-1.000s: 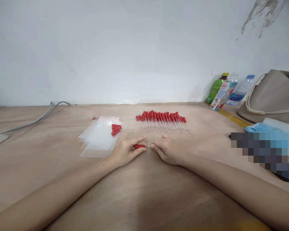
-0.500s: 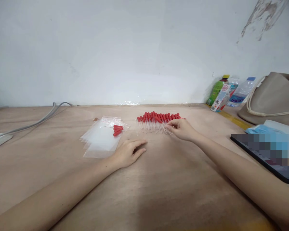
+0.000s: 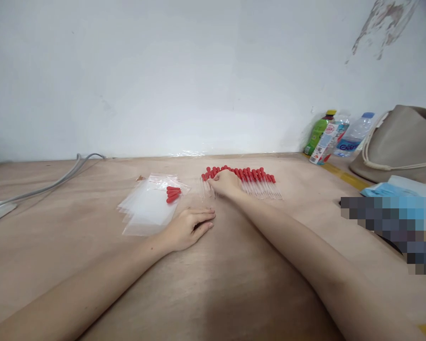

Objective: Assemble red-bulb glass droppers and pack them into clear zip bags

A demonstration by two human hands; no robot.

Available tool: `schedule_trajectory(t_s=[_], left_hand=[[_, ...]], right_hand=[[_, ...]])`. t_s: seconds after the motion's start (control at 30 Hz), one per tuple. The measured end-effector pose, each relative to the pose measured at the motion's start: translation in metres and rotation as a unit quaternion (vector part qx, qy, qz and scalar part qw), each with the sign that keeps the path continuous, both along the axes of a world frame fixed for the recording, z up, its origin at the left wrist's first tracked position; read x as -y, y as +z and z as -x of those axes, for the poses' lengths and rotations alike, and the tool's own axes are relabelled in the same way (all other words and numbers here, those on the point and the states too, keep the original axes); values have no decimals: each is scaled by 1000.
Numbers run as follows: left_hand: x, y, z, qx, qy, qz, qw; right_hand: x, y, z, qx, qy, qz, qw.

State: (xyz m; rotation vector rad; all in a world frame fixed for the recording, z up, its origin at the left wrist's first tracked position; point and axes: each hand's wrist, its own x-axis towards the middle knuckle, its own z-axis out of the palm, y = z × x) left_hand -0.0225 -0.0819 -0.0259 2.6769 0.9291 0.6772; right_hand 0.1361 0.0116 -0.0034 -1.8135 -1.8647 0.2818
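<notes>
A row of glass droppers with red bulbs (image 3: 257, 182) lies across the far middle of the wooden table (image 3: 234, 284). My right hand (image 3: 226, 183) rests on the row's left end, fingers curled down onto the droppers. My left hand (image 3: 186, 228) lies on the table nearer me, fingers stretched out together, and I see nothing in it. Just left of it is a fanned stack of clear zip bags (image 3: 145, 210) with three loose red bulbs (image 3: 172, 193) on top.
A grey cable (image 3: 57, 179) runs along the far left. At the far right stand a green bottle (image 3: 319, 130) and a water bottle (image 3: 355, 135), beside a beige bag (image 3: 401, 142) and a blue-white packet (image 3: 394, 187). A white wall backs the table.
A second ago both hands held one dropper between them. My right hand then reached to the row's right part and has now slid to its left end. My left hand stayed down.
</notes>
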Motion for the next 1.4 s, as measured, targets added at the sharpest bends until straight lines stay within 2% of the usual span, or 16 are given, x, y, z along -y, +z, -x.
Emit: schedule_trajectory(t_s=[0.23, 0.37, 0.43, 0.53, 0.63, 0.73, 0.8, 1.0, 1.1, 1.23, 1.4], left_hand=[[0, -1, 0, 3, -1, 5, 1000], [2, -1, 0, -1, 0, -1, 1000], [1, 1, 1, -3, 22, -10, 1000], [-6, 9, 7, 16, 119, -62, 991], [-19, 19, 20, 34, 241, -133, 961], [-31, 24, 35, 3, 331, -146, 932], [-37, 23, 43, -25, 366, -129, 921], [-43, 15, 52, -75, 369, -84, 923], [-45, 14, 52, -81, 362, -76, 925], [-45, 17, 52, -77, 362, -63, 927], [-40, 24, 47, -87, 361, -62, 926]], right_hand=[[-12, -7, 9, 61, -30, -5, 998], [-6, -7, 7, 57, -22, -24, 998], [0, -6, 8, 58, -1, -47, 997], [9, -5, 14, 67, 41, -52, 996], [16, -5, 22, 69, 73, -37, 994], [20, -8, 27, 67, 86, -27, 994], [23, -10, 29, 63, 87, -23, 994], [39, -17, 22, 33, 80, -10, 996], [55, -19, 13, 29, 102, -17, 994], [77, -22, -11, 15, 126, -24, 992], [92, -24, -46, -7, 118, -15, 993]])
